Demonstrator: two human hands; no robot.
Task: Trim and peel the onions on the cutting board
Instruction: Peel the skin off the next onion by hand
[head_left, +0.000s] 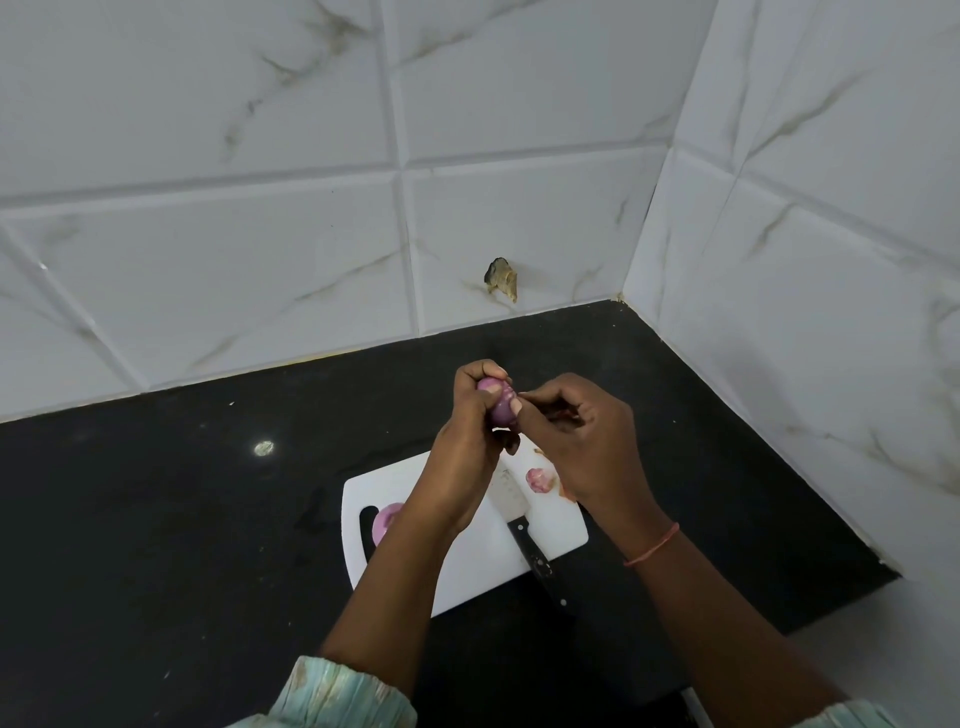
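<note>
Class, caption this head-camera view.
Left hand grips onion, right hand peels it above cutting board; knife idle.

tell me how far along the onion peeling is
Done, it seems: one peeled onion lies at the white cutting board's left end, and the knife is set down. In hand: the left hand grips an onion while the right hand pinches at its skin. Left: finishing it, then the piece beside the blade.

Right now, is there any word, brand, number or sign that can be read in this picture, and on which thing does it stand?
None can be read.
Knife: no mark legible on blade or handle.
Cutting board: plain white.
Wall tiles: only veining, no writing.
</note>
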